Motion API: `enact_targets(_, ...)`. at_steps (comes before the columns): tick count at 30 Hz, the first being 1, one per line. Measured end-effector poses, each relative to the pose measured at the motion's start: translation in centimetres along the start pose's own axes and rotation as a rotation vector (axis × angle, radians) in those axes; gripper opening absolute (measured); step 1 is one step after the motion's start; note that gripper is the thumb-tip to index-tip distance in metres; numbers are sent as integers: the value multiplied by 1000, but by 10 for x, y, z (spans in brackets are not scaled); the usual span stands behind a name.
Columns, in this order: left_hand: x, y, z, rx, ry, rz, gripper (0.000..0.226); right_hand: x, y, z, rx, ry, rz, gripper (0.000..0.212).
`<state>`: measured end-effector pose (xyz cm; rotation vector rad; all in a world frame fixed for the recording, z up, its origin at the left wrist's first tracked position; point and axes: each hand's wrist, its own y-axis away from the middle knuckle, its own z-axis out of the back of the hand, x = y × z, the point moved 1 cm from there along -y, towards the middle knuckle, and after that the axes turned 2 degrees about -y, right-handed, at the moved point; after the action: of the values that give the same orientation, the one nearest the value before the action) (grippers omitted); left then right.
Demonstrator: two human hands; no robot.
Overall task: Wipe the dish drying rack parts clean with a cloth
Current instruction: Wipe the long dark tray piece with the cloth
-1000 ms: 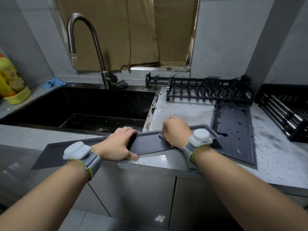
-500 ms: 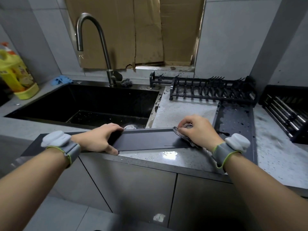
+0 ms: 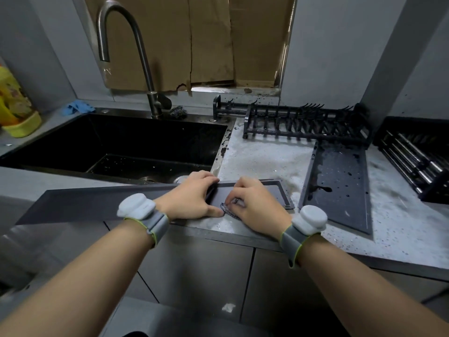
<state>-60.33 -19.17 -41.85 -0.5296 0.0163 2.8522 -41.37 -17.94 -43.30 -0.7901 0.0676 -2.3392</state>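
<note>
1. Right hand (image 3: pixel 255 205): curled, knuckles up, fingers bunched and pressing a small patterned cloth (image 3: pixel 228 211) down onto the long drip tray (image 3: pixel 102 203); only the cloth's near edge shows beneath the palm.
2. Left hand (image 3: pixel 192 199): closed over the long drip tray just beside the right hand, fingers hooked over the far rim, thumb along the near edge, touching the cloth's end.
3. Both wrists: grey bands with white rounded modules.
4. Long drip tray: dark grey, shallow, raised rim; lies across the front of the countertop (image 3: pixel 262 154), its right end on the counter, its left end reaching out past the counter edge in front of the sink (image 3: pixel 121 147).
5. Second tray (image 3: pixel 340 186): dark, flat, wet with droplets, on the countertop to the right of the hands, apart from the first.
6. Plate rack (image 3: pixel 306 122): black, slotted, at the back of the counter near the wall.
7. Another black rack part with metal rods (image 3: pixel 418 159): far right.
8. Sink: black, deep, left of the counter; curved steel faucet (image 3: pixel 136 49) behind it, a scouring pad (image 3: pixel 178 111) at its base.
9. Blue rag (image 3: pixel 77 107) and yellow bottle (image 3: pixel 14 105): far left.
</note>
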Motion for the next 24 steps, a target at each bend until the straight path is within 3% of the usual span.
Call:
enact_targets(7,2,-6,-2,54,-28,22,93,-7,4,-1,4,74,91,4)
enact_targets(16,-5,-8,2,82,-68,48,88,-39,16,46,109,275,2,15)
enact_targets(20,-5,-7,1,86,-70,53,90,-26,24,18,-49,141,-3,9)
enact_targets(24,-4,-8,2,83,-71,51,88,-39,30,32,-57,8,-100,10)
